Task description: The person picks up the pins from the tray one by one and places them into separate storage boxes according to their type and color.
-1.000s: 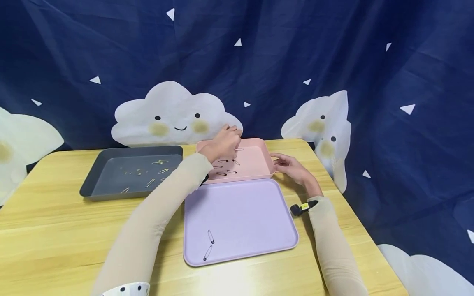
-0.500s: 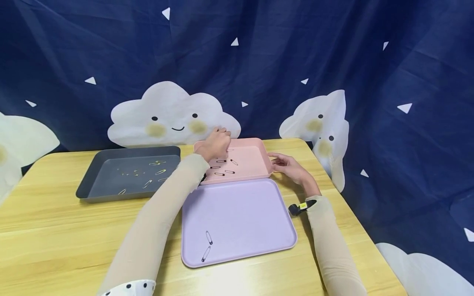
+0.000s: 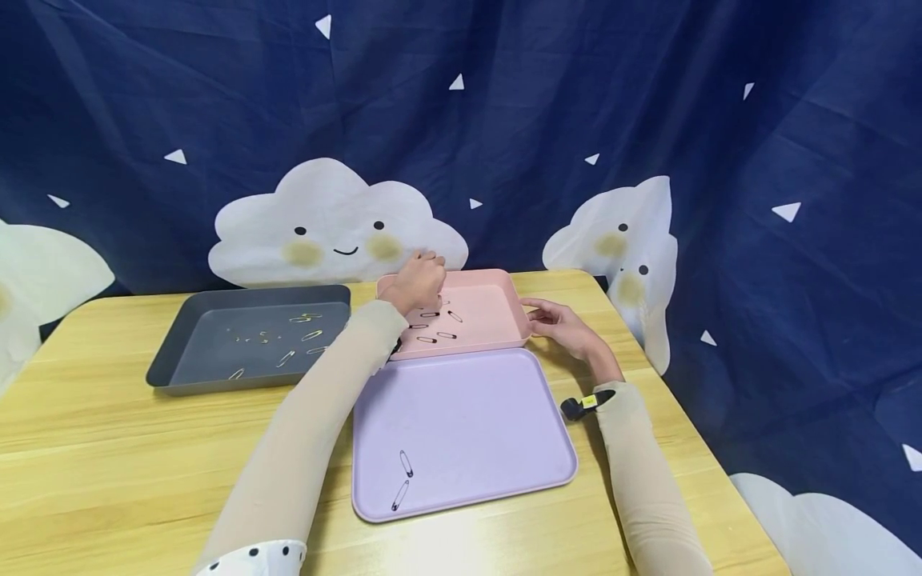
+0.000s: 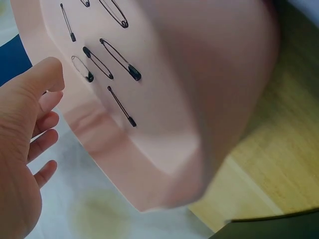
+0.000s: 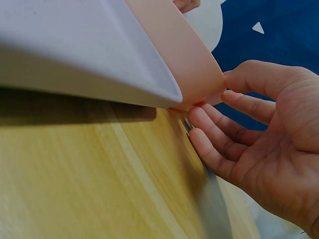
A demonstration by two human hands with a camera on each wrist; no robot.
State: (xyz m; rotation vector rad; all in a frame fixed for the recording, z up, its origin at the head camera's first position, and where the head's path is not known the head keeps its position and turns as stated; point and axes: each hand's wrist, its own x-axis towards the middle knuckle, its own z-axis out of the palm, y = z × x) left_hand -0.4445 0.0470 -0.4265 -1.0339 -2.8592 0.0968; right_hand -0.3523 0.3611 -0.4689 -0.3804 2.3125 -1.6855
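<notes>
Over the left part of the pink tray [image 3: 486, 308] hovers my left hand [image 3: 421, 282], its fingers loosely bent. In the left wrist view, the thumb and fingers [image 4: 46, 147] are beside the tray wall, close to a safety pin [image 4: 82, 68] with a dark head. Nothing shows between the fingertips. Several more safety pins [image 4: 120, 105] lie on the tray floor. My right hand [image 3: 569, 328] is at the tray's right side. In the right wrist view its extended fingers [image 5: 214, 132] touch the outside of the pink tray near its bottom corner.
In front of the pink tray lies a flat lilac tray [image 3: 468, 424] with two safety pins [image 3: 405, 480] near its left edge. A dark grey tray [image 3: 216, 340] to the left holds several gold-coloured pins [image 3: 311, 336]. A blue cloud-print curtain [image 3: 504, 120] hangs behind the wooden table [image 3: 144, 464].
My left hand has moved a little left over the pink tray, uncovering more of its floor. The right hand stays at the tray's side. The whole head view has shifted slightly.
</notes>
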